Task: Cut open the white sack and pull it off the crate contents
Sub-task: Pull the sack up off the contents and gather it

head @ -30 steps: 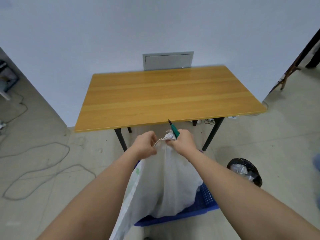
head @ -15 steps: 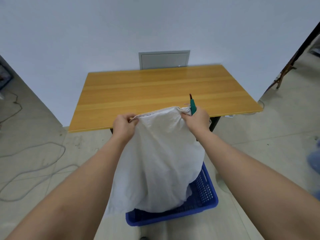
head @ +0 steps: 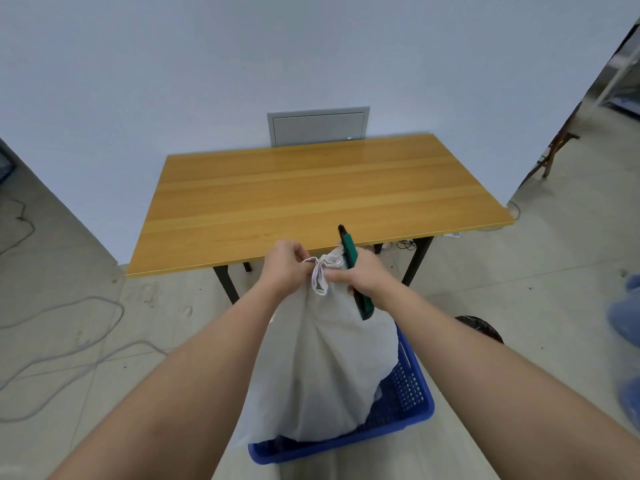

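Hands meet at the gathered top of the white sack (head: 322,358): your left hand (head: 285,268) pinches its cloth, your right hand (head: 363,275) grips cloth and a green cutter (head: 353,268). Sack stands in the blue crate (head: 408,403), at 6 o'clock from the table (head: 311,188).

White woven sacks: one white woven sack (head: 325,368), standing in the crate
Blue perforated plastic crates: one blue plastic crate (head: 412,407)
Green-handled utility knives: one green utility knife with a black tip (head: 351,258)
Hands: two, a left hand (head: 285,268) and a right hand (head: 367,277)
Wooden tabletops: one light wooden tabletop (head: 311,192)
Grey wall panels: one grey metal wall panel (head: 318,126)
Black round bins: one black round bin (head: 479,329), partly hidden
Loose grey floor cables: cannot tell the number (head: 69,327)
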